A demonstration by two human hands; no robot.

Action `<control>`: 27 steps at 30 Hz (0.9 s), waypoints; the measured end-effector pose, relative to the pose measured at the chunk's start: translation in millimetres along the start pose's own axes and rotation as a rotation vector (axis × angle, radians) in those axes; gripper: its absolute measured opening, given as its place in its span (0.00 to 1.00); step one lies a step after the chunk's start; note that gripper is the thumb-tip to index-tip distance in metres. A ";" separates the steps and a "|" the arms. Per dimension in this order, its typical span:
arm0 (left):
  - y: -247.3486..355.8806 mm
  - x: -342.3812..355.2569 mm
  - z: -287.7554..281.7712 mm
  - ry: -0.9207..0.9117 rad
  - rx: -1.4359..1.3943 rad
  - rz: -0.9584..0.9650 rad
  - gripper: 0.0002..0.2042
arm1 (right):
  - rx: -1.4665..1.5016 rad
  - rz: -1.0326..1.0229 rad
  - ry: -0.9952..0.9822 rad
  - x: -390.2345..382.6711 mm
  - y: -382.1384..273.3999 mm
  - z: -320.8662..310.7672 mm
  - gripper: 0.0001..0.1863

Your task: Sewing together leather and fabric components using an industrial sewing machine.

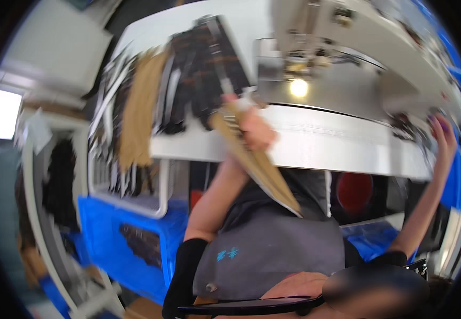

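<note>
Your left hand is closed around a tan strip, gripping it near its upper end. Your right hand is raised at the far right end of the table, fingers upward beside the sewing machine; you cannot tell from this view whether it grips anything.

The strip sits in front of the table's near edge, over your lap. Its long axis slants from upper left to lower right: the broad end points toward the dark pieces, the narrowing end down toward your grey apron. A row of small dark marks runs along part of it. Your fingers cover some of its upper part, and motion blurs it.

Left of the hand, those dark pieces lie on the white table, next to tan lengths draped toward you. Below these, dark and pale strips hang at a white wire frame; blur makes them hard to separate. Lower still, a blue crate has a dark bundle showing in its opening. Blue material under the table at right is partly hidden by your arm.
</note>
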State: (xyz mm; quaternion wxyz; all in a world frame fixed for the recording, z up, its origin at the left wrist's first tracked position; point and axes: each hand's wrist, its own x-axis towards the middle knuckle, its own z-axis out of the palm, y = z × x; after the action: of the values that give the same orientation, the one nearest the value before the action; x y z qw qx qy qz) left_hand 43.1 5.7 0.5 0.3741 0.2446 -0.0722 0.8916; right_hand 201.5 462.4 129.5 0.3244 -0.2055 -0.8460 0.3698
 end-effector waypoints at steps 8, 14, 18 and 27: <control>73.1 16.7 17.6 -0.013 0.196 0.093 0.22 | 0.008 -0.064 -0.026 -0.1 -31.5 50.0 0.10; 73.8 35.9 20.3 -0.087 0.001 0.027 0.22 | -0.583 -0.218 -0.094 26.1 18.1 57.1 0.14; 80.7 40.8 17.6 -0.173 -0.011 0.041 0.25 | -0.708 -0.163 -0.068 22.1 49.8 50.1 0.17; 107.3 17.0 23.9 -0.121 0.061 0.202 0.18 | -0.107 -0.181 -0.101 -76.1 -38.7 120.6 0.14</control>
State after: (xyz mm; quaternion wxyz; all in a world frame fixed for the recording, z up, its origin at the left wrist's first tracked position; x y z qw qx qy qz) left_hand -33.3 -67.2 35.5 0.2696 0.3008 -0.0919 0.9101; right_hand 166.5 333.5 66.5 0.3021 -0.1266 -0.8948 0.3033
